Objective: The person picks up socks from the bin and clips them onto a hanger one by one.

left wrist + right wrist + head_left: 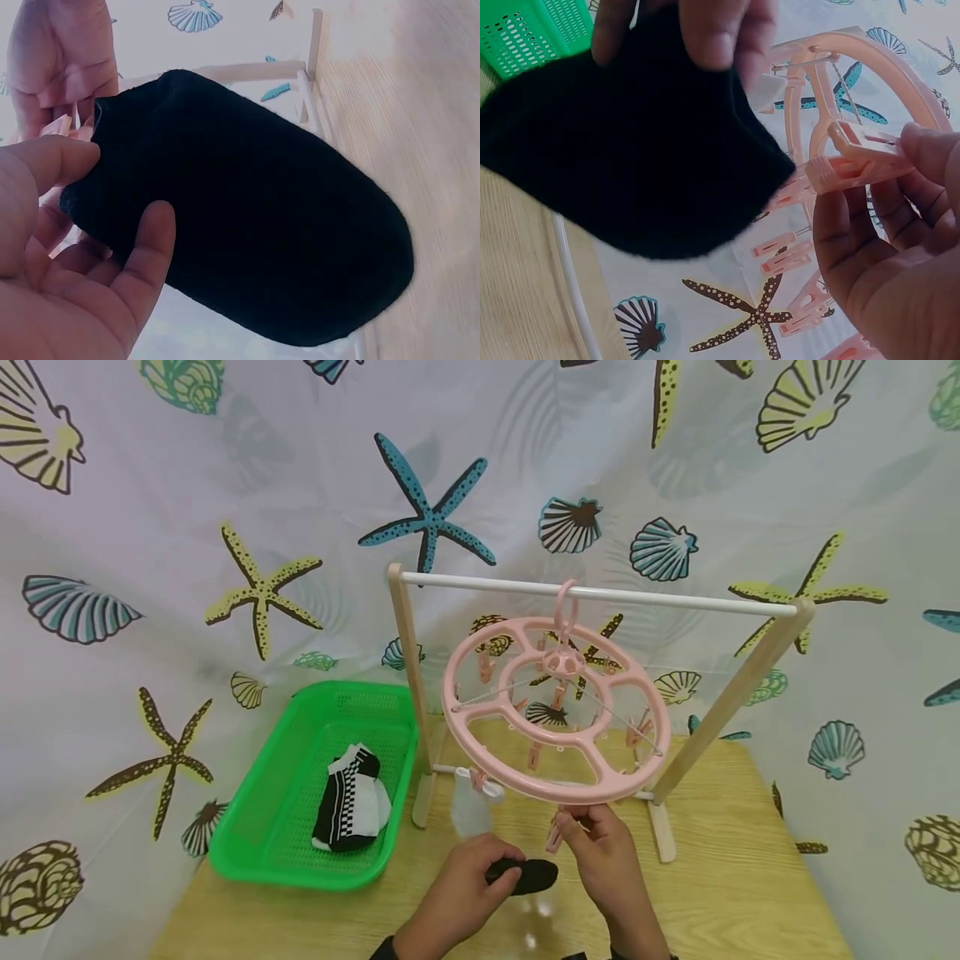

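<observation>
My left hand (467,883) pinches a black sock (536,877) by its cuff end, between thumb and fingers, below the front of a round pink hanger (517,783). In the left wrist view the sock (270,210) hangs out flat to the right. My right hand (602,853) squeezes a pink clothespin (862,157) of the hanger between thumb and fingers. The right wrist view shows the clothespin's jaws spread, just beside the sock's cuff edge, with no fabric visible between them. A white sock (470,811) hangs from another clip at the hanger's front left.
The hanger hooks over a white rail (675,599) on a wooden stand (723,710). Several other pink clips dangle from its rings. Left of the stand, a green basket (234,847) holds black and white socks (351,802). A shell-patterned curtain (300,485) backs the wooden table (742,877).
</observation>
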{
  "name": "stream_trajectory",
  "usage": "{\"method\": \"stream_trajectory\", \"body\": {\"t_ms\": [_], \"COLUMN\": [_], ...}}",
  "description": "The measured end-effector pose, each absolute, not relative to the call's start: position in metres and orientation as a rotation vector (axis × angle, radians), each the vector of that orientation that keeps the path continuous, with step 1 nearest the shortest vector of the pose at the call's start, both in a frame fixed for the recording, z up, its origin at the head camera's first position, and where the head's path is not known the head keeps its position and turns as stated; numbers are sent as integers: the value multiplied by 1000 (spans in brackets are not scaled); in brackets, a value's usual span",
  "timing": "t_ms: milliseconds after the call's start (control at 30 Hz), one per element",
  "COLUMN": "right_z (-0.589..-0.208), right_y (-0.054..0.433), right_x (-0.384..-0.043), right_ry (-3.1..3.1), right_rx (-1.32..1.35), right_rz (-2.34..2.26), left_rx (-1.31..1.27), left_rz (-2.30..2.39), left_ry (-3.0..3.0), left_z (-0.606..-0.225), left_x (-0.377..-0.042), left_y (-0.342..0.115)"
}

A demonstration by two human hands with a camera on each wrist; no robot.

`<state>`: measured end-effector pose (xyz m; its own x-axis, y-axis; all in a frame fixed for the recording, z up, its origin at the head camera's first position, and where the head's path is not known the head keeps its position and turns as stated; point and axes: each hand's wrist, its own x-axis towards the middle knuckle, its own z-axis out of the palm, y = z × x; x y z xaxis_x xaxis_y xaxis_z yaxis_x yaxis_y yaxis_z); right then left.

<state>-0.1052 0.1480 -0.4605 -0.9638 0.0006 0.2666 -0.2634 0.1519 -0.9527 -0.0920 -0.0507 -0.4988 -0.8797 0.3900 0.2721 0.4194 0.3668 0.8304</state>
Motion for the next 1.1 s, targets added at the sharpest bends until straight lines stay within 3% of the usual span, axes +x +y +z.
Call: {"method": "stream_trajectory", "body": {"t_ms": [333, 767, 1100], "right_z": [-464, -465, -466], "right_y": [146, 142, 142], "right_x": [-105, -106, -102], "right_ry": [-2192, -2127, -2160], "right_rx": [310, 425, 390], "right_rz": [1935, 1941, 1980], "left_rx": [-657, -793, -597], "left_rz": [-1649, -1767, -1926], "left_ry": [-2492, -2464, -2361], "left_z": [-499, -496, -494], "left_x": [-99, -101, -105], "left_y": [-35, -42, -35]}}
